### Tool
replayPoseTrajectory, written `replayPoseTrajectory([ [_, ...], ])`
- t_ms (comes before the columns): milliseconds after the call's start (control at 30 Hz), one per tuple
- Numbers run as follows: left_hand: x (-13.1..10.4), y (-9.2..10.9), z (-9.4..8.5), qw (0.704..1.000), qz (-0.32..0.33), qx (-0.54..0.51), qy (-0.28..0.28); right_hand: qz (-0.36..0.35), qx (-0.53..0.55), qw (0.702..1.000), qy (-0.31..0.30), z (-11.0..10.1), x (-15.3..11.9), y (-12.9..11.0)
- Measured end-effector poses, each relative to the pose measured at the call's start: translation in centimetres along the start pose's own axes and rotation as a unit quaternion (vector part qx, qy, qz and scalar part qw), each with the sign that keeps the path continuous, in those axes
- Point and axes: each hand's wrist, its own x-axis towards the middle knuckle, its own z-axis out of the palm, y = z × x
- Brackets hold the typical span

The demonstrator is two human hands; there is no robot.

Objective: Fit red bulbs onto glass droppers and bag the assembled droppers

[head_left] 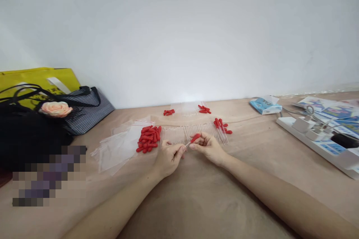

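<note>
My left hand (170, 155) pinches the clear tube of a dropper at the middle of the table. On that tube's upper end sits a red rubber bulb (195, 138), gripped between the fingers of my right hand (209, 148). Just beyond both hands lie rows of clear dropper tubes (174, 134). A pile of loose red bulbs (147, 139) is left of my left hand. To the right of my right hand, several droppers with red bulbs (221, 125) lie together, their clear tubes pointing towards me.
Clear plastic bags (120, 149) are spread left of the bulb pile. Farther back are smaller groups of red-bulbed droppers (204, 109). A tissue pack (265, 105) and a power strip (322, 142) stand right. Bags (86, 110) and a blurred-out item (50, 177) occupy the left.
</note>
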Motion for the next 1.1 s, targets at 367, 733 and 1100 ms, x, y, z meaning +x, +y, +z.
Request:
replayPoseTrajectory([
  [367,0.2,-0.2,0.0,0.997,-0.027,-0.015,0.065,0.051,-0.12,0.983,0.132,-5.3,3.4,-3.6],
  [733,0.2,0.3,0.0,0.998,-0.004,0.025,0.049,0.149,-0.526,0.808,0.218,-11.4,4.0,-3.0],
  [1100,0.6,0.6,0.2,0.997,0.055,0.045,0.017,0.167,-0.557,0.787,0.207,-12.0,4.4,-3.0],
])
